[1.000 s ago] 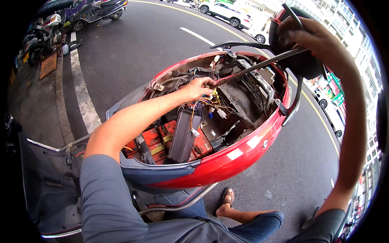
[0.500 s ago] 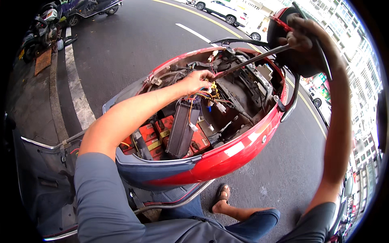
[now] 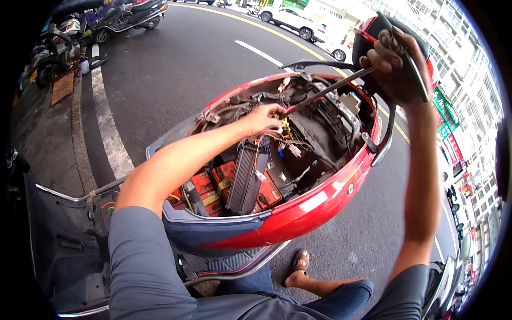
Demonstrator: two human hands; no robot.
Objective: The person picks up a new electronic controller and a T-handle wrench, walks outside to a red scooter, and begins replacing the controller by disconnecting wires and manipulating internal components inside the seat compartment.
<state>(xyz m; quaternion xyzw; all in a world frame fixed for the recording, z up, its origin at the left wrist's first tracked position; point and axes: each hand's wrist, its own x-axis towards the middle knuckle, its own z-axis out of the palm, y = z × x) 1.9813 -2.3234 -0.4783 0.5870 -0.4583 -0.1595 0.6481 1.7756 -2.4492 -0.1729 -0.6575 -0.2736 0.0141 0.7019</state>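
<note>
In the opened body of a red and dark grey scooter (image 3: 314,213), my left hand (image 3: 265,119) has its fingers closed around the lower end of a long T-handle wrench (image 3: 333,86). The wrench slants up to the right, where my right hand (image 3: 388,56) grips its crossbar. What the wrench's tip sits on is hidden by my left fingers. Just below that hand is a bundle of coloured wires with white connectors (image 3: 294,150). A black finned controller box (image 3: 247,178) leans over red batteries (image 3: 224,173).
A black and red tail part (image 3: 368,50) rises behind my right hand. The scooter's dark footboard (image 3: 66,245) lies at left. Parked scooters (image 3: 128,21) and a white car (image 3: 293,22) stand along the road. My sandalled foot (image 3: 300,264) is on the asphalt.
My right hand has turned on the crossbar, its forearm swinging left and more upright. My left hand stays at the wrench's lower end. The whole view has shifted slightly.
</note>
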